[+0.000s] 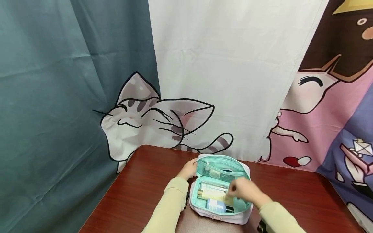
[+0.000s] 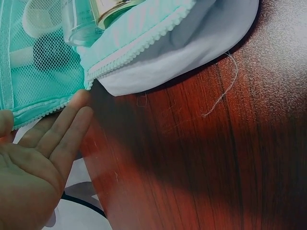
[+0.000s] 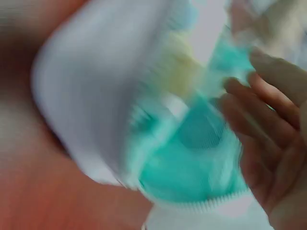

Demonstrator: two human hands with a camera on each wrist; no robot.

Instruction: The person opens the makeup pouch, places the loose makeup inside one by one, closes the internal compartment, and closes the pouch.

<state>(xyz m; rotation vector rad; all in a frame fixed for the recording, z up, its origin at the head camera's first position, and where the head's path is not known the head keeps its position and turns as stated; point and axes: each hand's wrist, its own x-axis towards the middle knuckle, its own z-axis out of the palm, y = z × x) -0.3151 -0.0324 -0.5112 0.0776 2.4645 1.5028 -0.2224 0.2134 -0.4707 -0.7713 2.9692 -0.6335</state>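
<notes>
On the table lies an unzipped toiletry bag (image 1: 221, 218), white outside and mint green inside, its lid raised at the back. My left hand (image 1: 189, 170) holds the lid's left edge, with the thumb (image 2: 5, 122) on the mesh side and the other fingers along the zipper. Over the right part of the bag is my right hand (image 1: 246, 191), blurred, its fingers loosely bent and nothing visible between them. Inside the bag lie a pale yellow gold-capped bottle (image 1: 211, 194), a clear bottle (image 1: 211, 186) behind it and a blue bottle with a black cap (image 1: 215, 205) in front.
Behind the lid's mesh pocket (image 1: 220, 174) are small items, including a round pale one. The dark red wooden table (image 1: 140, 181) meets a printed cat curtain (image 1: 186, 64) at its back edge. A loose thread (image 2: 232, 84) lies on the tabletop near the bag.
</notes>
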